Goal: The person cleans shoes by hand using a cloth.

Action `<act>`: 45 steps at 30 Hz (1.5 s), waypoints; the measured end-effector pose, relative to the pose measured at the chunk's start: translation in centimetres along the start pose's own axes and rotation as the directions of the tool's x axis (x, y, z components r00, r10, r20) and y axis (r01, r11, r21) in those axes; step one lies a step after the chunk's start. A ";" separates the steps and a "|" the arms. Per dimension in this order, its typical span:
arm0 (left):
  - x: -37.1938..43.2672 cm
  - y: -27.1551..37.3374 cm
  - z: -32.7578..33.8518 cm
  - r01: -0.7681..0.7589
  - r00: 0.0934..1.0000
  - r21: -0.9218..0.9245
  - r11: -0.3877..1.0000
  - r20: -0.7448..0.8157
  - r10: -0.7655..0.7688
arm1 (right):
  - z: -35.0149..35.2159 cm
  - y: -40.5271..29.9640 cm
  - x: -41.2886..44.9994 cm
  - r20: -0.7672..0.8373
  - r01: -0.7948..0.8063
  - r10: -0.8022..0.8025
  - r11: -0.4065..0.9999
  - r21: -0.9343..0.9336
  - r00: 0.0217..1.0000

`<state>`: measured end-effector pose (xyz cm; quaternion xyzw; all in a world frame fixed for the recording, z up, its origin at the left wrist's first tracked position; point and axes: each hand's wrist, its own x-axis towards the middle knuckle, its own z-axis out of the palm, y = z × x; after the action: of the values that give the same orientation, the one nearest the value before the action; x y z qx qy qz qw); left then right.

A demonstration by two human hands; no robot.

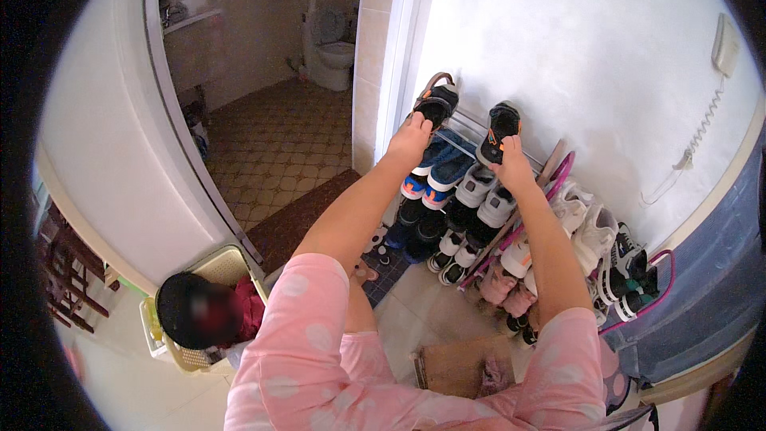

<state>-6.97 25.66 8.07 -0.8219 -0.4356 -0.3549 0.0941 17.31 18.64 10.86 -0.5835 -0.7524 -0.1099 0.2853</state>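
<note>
My left hand [412, 139] grips the heel of a black shoe [443, 99] with grey and orange trim. The other shoe of similar colouring [501, 123] is between the fingers and thumb of my right hand [513, 169]. Both shoes are at the top of a shoe rack [470, 123] against the white wall; whether they rest on it cannot be told. Just below my hands sit blue shoes [452, 170] and grey sneakers [476, 185]. Lower tiers carry several more pairs, among them dark shoes [431, 224] and black-and-white sneakers [458, 263].
To the right, a second rack with a pink frame [667, 272] holds white sneakers [598, 236]. A cardboard box [458, 362] lies on the floor near me. At left are a cream plastic basket [236, 254] with cloth and a doorway to a bathroom with a toilet [335, 60].
</note>
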 end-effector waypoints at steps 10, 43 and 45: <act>2.5 -0.3 2.6 -0.074 0.997 -0.150 0.986 -0.011 0.073 | 2.5 1.2 2.0 0.093 -0.047 0.047 0.999 -0.007 0.995; -0.9 -0.8 5.2 0.316 0.949 -0.317 0.894 0.103 -0.298 | 4.7 -1.4 3.2 0.022 -0.027 0.029 0.997 -0.078 0.999; -1.0 -0.6 5.1 0.342 0.940 -0.315 0.886 0.137 -0.314 | 5.9 -2.0 3.6 0.022 -0.061 0.062 0.996 -0.071 0.998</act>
<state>-5.20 27.77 3.57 -0.7542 -0.5051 -0.4003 -0.1258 13.06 23.95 8.38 -0.6172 -0.7333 -0.1202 0.2587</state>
